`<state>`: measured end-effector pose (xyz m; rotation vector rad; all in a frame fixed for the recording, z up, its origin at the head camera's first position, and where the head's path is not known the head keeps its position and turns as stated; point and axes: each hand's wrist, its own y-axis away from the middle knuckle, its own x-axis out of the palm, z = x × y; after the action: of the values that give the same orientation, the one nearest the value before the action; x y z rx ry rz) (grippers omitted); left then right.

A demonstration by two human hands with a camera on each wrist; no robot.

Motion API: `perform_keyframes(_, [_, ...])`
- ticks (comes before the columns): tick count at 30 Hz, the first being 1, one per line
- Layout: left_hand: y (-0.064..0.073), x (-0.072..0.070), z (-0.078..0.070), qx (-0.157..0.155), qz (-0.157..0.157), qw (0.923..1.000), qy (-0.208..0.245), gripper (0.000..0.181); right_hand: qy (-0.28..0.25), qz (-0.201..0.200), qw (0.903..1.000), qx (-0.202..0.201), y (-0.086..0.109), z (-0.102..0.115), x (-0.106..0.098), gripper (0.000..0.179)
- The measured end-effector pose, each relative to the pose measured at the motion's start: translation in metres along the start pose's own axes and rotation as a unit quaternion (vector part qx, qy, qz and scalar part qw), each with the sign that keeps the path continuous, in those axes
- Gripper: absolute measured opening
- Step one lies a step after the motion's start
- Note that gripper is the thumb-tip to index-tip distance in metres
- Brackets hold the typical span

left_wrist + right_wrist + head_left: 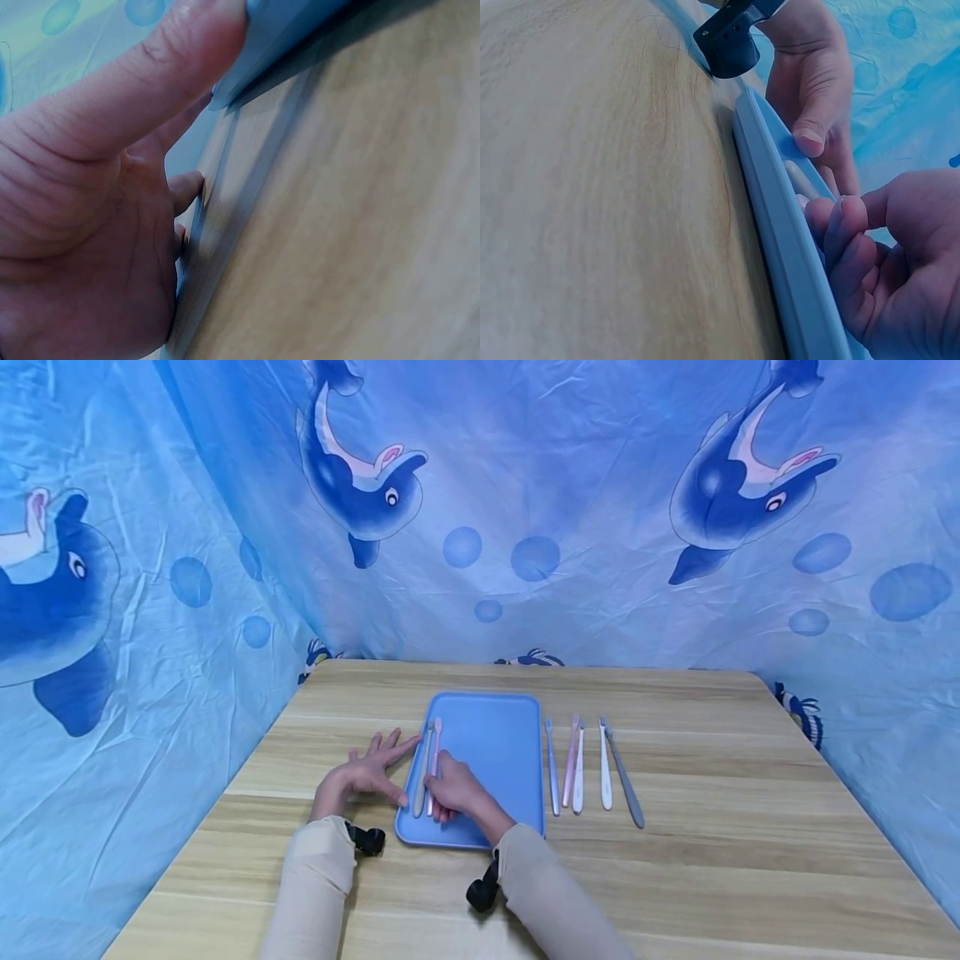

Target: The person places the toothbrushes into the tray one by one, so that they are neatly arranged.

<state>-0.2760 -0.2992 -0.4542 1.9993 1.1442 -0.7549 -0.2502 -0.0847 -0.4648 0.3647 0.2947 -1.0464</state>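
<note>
We see blue cloth [607, 618] behind wooden table [750, 843] and along both sides. On cloth we spot three big blue dolphins [341, 485] with open pink mouths, plus round bubbles [536, 558].

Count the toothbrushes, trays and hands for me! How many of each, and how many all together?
Tray: 1
Toothbrushes: 7 (2 on the tray, 5 to its right)
Hands: 2 (left hand, right hand)
Total: 10

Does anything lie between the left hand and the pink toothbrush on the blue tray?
Yes: the tray's left rim, by the left hand, and a greyish toothbrush lying inside it, alongside the pink toothbrush.
</note>
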Motion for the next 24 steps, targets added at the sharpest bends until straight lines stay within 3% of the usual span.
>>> perform_keyframes(4, [0.0,0.0,0.001,-0.001,0.001,1.0,-0.002,0.129,-0.007,0.001,1.0,0.002,0.001,0.0,-0.001,0.021])
perform_keyframes(12, [0.0,0.0,0.0,0.0,0.004,1.0,0.002,0.129,-0.008,0.004,0.9999,0.011,0.003,0.001,-0.004,0.058])
perform_keyframes(24, [-0.001,0.0,0.0,-0.001,-0.001,1.0,-0.008,0.128,0.0,-0.005,1.0,-0.008,0.011,0.012,-0.016,0.074])
